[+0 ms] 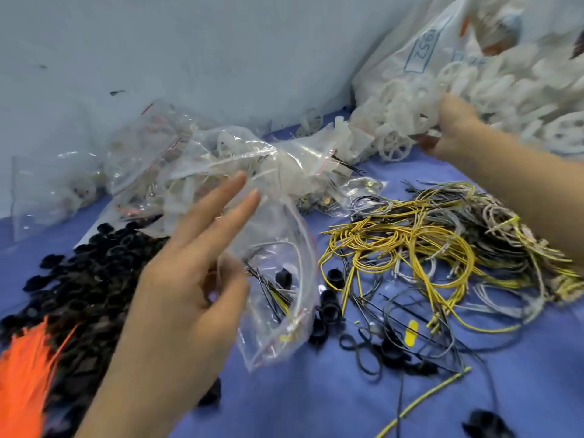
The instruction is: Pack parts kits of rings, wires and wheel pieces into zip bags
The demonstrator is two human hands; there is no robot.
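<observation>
My left hand (192, 279) holds a clear zip bag (278, 279) by its upper edge, pinched between thumb and a finger, with two fingers stretched out straight. Inside the bag lie a black ring, thin wires and a white piece. My right hand (455, 128) reaches to the back right into a heap of white wheel pieces (395, 121), fingers curled among them; whether it holds one is hidden. Black rings (94, 263) are heaped at the left. A tangle of yellow and grey wires (426, 241) lies on the right.
Packed zip bags (177, 165) pile up at the back centre on the blue cloth (300, 399). A large printed plastic sack (442, 45) holds more white wheels at the back right. Orange strips (22, 374) lie at the left front. Loose black rings (330, 308) sit beside the bag.
</observation>
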